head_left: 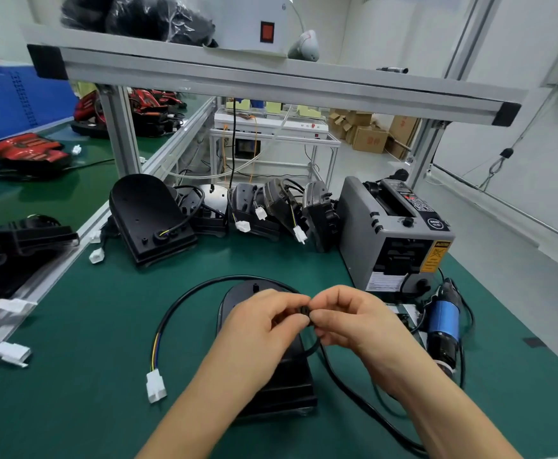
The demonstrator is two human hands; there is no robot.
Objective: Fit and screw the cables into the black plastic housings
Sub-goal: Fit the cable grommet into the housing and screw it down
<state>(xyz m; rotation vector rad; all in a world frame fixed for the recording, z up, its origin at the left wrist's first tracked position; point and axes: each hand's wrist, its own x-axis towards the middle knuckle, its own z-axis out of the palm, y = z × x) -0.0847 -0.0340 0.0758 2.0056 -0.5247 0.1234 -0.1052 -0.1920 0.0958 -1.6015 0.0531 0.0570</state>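
The left hand (264, 321) and the right hand (347, 323) meet fingertip to fingertip, each with curled fingers pinching the same small black fitting (305, 313) on the black cable (231, 277). It looks like a grommet or strain relief, though it is too hidden to say for sure. Both hands hover just above the black plastic housing (284, 389), which lies flat on the green worktop (88, 326) directly beneath them. From the fingers the cable arcs round the rounded far end of this housing and curves down its left side to a loose white connector (156, 385) lying on the worktop. Whether the cable is seated in this housing cannot be seen, since the hands cover the spot. Judging by the grip, the fitting step is in progress and the screwing is not yet done. The blue electric screwdriver (443, 326) lies untouched to the right, near the grey tape dispenser (393, 233). Farther back, a finished-looking housing (148, 220) already has its cable entering through a hole near its lower edge, and a row of further housings (271, 207) with white plugs leans beside it. Several units therefore seem done, and this one remains under way.
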